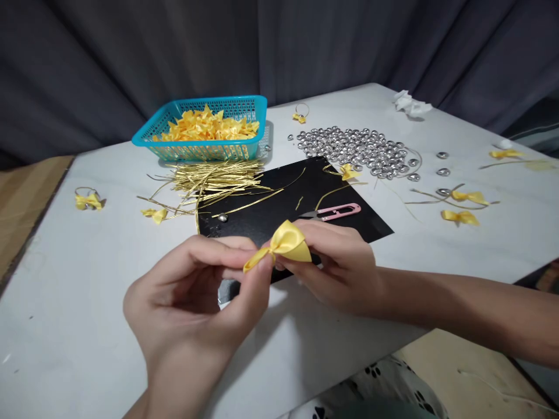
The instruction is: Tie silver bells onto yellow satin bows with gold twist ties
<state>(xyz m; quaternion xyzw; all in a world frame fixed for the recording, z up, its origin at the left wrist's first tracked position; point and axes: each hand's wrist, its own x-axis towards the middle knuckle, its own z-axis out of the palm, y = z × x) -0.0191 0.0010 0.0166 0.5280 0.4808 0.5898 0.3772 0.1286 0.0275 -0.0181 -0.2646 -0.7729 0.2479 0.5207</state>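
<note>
Between my two hands is a yellow satin ribbon bow [289,241], held above the table's near side. My left hand [196,297] pinches the bow's left loop and knot between thumb and fingers. From the right, the fingers of my right hand [338,262] close on the bow's back and right side; their tips are partly hidden. Behind the hands lies a black sheet [279,192]. Pink-handled thread snips [340,212] rest on it, along with a silver bead [222,217] and loose gold ties.
A blue basket [196,142] full of yellow bows stands at the back left, with a bundle of gold ties [218,176] before it. Many silver beads [353,148] are heaped at the back right. Loose bows [460,217] and ties lie at the right; a tied bow [88,201] sits left.
</note>
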